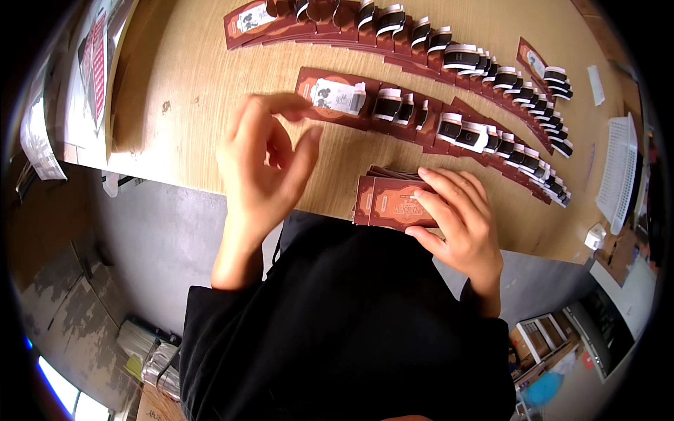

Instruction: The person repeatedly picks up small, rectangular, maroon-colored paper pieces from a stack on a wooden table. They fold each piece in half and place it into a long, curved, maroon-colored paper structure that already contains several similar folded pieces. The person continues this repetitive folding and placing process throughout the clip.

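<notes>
Left hand (263,158): thumb and forefinger parted, nothing held, beside 1 card row (430,121). Right hand (460,214): closed over 1 card stack (390,203), at worktop's (186,105) near edge.

Pale lettering (407,208) on stacked brown-red cards (383,202), too small to read

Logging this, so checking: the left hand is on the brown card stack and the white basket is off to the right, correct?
Not quite: the head view shows the right hand on the brown card stack, not the left hand. The white basket is off to the right.
</notes>
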A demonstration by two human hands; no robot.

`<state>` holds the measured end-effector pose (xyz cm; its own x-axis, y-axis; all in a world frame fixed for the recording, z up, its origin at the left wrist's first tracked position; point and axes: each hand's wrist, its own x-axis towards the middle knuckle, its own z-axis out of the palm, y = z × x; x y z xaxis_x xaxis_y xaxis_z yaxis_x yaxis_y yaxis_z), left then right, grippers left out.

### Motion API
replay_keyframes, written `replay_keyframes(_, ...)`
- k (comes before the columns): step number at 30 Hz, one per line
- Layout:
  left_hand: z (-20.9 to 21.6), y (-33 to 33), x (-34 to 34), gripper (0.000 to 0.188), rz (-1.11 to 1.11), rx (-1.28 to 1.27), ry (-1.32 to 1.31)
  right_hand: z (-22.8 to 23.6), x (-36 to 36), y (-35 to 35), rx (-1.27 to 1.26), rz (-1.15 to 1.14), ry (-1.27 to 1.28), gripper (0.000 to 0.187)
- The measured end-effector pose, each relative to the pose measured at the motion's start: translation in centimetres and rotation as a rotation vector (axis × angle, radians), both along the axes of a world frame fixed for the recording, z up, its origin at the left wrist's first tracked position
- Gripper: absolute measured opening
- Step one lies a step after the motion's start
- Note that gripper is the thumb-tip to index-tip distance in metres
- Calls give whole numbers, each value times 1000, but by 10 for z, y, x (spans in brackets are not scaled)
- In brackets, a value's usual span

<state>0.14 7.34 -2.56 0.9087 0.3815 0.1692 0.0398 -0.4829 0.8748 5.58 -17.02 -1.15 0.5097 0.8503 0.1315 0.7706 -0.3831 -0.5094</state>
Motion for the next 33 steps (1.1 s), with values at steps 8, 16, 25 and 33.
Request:
replay_keyframes(8,6,-26,-25,37,-400,-125,254,-8,-1,-4,83,27,-15,48)
replay_keyframes(16,-2,-34,-20,43,-439,-112,297,-18,-5,-14,165,3,-217,39)
replay_keyframes(25,1,-37,-19,39,-473,-60,295,-30,-5,-19,254,-47,-364,36)
replay_keyframes(33,-1,-38,-19,34,-485,-41,292,-33,-15,-30,297,-365,55,50)
